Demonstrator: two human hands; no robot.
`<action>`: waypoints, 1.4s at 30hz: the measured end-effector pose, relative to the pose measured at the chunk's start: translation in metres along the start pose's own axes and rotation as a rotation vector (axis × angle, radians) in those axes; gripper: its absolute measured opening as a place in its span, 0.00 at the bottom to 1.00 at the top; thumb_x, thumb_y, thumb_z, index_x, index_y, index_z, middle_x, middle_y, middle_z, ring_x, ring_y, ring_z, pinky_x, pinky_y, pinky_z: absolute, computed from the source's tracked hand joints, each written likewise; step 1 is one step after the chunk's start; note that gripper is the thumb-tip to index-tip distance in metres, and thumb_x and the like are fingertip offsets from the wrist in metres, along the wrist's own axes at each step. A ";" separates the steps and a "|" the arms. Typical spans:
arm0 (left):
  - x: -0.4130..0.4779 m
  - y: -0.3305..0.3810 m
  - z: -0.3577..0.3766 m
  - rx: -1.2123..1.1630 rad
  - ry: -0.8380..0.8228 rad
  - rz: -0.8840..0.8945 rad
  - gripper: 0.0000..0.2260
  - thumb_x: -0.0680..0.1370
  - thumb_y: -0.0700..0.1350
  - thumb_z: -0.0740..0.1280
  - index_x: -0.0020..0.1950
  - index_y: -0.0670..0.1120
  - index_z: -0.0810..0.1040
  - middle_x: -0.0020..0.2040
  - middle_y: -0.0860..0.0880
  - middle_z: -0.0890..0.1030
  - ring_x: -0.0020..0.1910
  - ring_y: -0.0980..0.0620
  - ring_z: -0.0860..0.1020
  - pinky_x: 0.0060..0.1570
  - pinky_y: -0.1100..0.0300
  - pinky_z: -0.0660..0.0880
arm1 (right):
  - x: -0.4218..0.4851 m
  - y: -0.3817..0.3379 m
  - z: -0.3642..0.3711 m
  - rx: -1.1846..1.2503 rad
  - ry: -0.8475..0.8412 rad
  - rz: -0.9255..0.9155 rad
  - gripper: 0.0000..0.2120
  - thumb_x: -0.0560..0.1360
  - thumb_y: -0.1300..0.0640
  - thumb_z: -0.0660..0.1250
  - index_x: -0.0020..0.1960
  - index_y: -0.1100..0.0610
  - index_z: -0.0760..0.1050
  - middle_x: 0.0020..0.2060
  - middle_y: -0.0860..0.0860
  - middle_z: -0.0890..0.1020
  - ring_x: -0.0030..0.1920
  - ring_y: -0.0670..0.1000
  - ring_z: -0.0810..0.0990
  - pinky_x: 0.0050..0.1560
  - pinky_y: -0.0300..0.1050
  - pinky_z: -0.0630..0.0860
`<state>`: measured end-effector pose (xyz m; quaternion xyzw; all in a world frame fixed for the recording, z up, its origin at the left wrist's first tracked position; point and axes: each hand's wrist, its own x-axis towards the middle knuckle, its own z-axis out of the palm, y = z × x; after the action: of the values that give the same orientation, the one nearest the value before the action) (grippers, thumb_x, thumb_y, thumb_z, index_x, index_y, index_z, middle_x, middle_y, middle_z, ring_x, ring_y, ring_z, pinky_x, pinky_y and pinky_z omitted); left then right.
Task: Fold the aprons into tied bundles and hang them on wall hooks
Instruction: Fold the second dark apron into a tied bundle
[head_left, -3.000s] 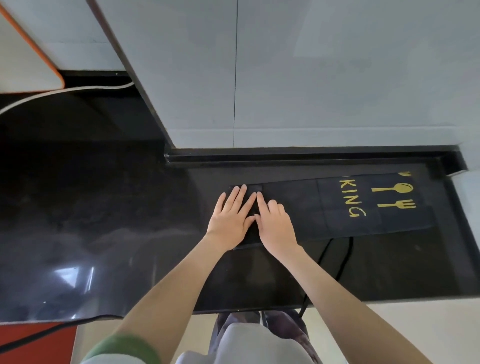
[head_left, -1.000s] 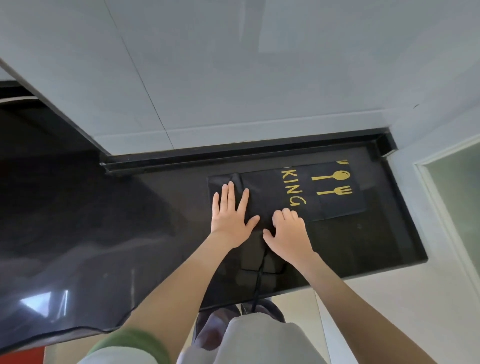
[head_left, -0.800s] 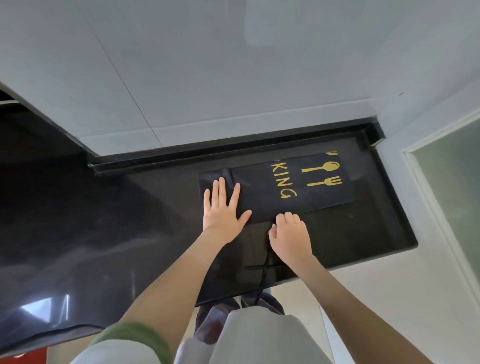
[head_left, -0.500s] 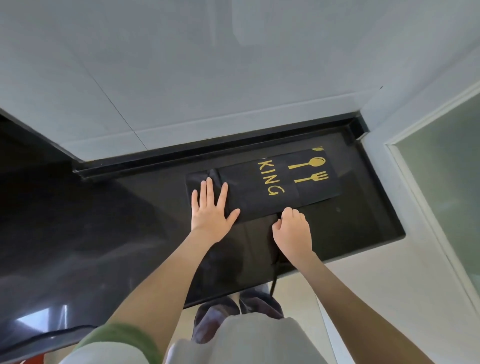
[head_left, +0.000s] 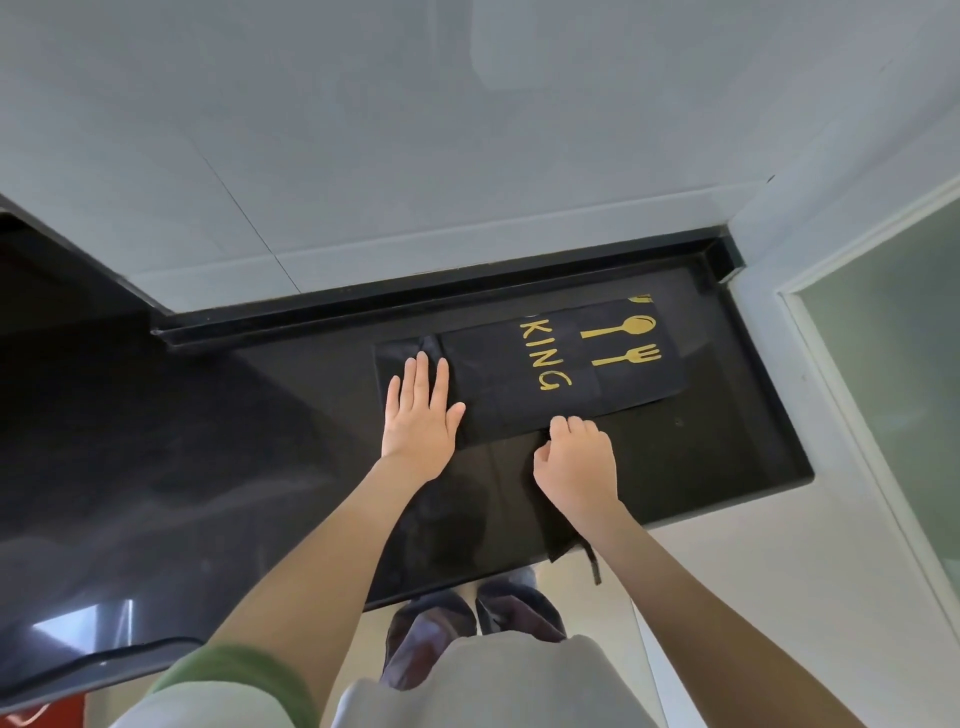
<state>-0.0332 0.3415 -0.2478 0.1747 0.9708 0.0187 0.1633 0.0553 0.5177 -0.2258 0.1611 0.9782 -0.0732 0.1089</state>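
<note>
On the far left of my feed a dark cable (head_left: 104, 660) runs along the front lip of the glossy black counter (head_left: 234, 441), with a green cuff (head_left: 234, 675) just right of it at the bottom of the frame. Grey tiled wall (head_left: 415, 156) rises behind the counter.

Further along, I see the left hand (head_left: 423, 415) lying flat, palm down, fingers straight and slightly spread. It presses on the left end of the apron (head_left: 493, 379). The apron is black, folded into a long strip, and lies flat on the counter near the back ledge, running off to the right. Gold print on it reads "KING", with a spoon and a fork beside the letters.

Next comes the right hand (head_left: 576, 462), at the apron's near edge about midway along. Its fingers are curled under, and thumb and fingertips close on the cloth there. A dark flap of fabric runs from under this hand toward me, and a thin strap (head_left: 592, 564) hangs off the counter's front edge below the wrist.

Below the counter edge I can see a pair of dark shoes (head_left: 467, 623). On the far right stands a frosted glass panel (head_left: 883, 374) in a pale frame.
</note>
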 end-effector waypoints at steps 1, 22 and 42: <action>0.000 -0.001 -0.002 -0.025 -0.003 0.002 0.27 0.83 0.56 0.42 0.79 0.47 0.39 0.79 0.44 0.41 0.78 0.45 0.40 0.73 0.53 0.36 | 0.001 -0.004 -0.001 0.004 0.034 -0.007 0.14 0.77 0.52 0.63 0.58 0.60 0.76 0.54 0.55 0.80 0.55 0.55 0.78 0.55 0.46 0.73; -0.004 -0.020 -0.065 -1.195 -0.146 -0.433 0.10 0.82 0.53 0.58 0.54 0.48 0.72 0.46 0.49 0.78 0.43 0.51 0.77 0.49 0.56 0.77 | 0.030 -0.111 -0.021 0.969 -0.302 -0.029 0.18 0.84 0.50 0.53 0.71 0.52 0.67 0.66 0.48 0.70 0.66 0.46 0.69 0.66 0.38 0.63; 0.041 0.018 -0.019 0.051 -0.052 0.280 0.26 0.84 0.57 0.46 0.78 0.54 0.38 0.79 0.46 0.40 0.78 0.46 0.39 0.75 0.46 0.41 | 0.060 -0.029 0.002 0.432 0.031 -0.063 0.21 0.77 0.56 0.67 0.68 0.58 0.68 0.63 0.55 0.74 0.63 0.53 0.73 0.61 0.40 0.68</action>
<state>-0.0700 0.3732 -0.2410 0.3128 0.9326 0.0120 0.1796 -0.0089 0.5084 -0.2383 0.1513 0.9458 -0.2820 0.0542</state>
